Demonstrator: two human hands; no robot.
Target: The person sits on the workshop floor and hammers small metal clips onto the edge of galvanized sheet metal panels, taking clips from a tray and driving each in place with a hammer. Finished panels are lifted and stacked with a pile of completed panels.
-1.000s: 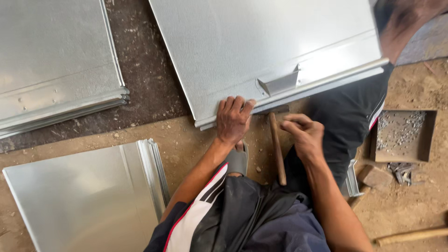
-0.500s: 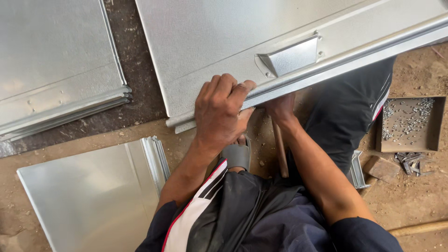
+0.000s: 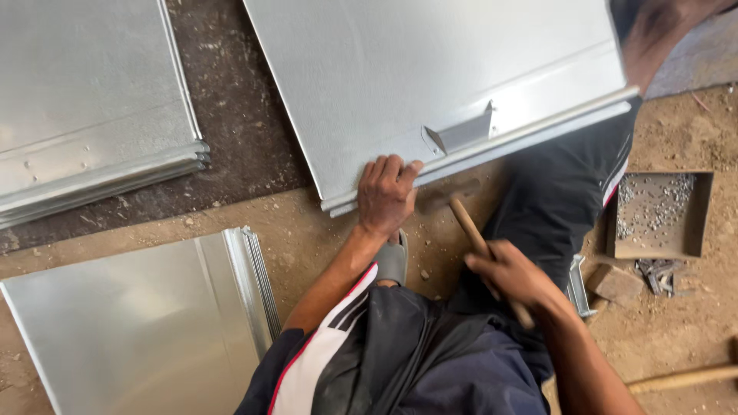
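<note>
The right hand (image 3: 509,275) is now gripping a wooden hammer handle (image 3: 486,253) clenched in its fist, just below the metal sheet (image 3: 430,84), where before it was tucked under the sheet's edge. The left hand (image 3: 387,194) is still pressing fingers over that sheet's folded near edge, beside the riveted bracket (image 3: 461,135). Right of the sheet is sitting a box of rivets (image 3: 659,217).

Left hand (image 3: 387,194) pressing the folded lower edge of a grey metal sheet (image 3: 430,84) at frame centre, right hand (image 3: 511,277) gripping a wooden-handled hammer (image 3: 477,234), tray of rivets (image 3: 659,215) at right
</note>
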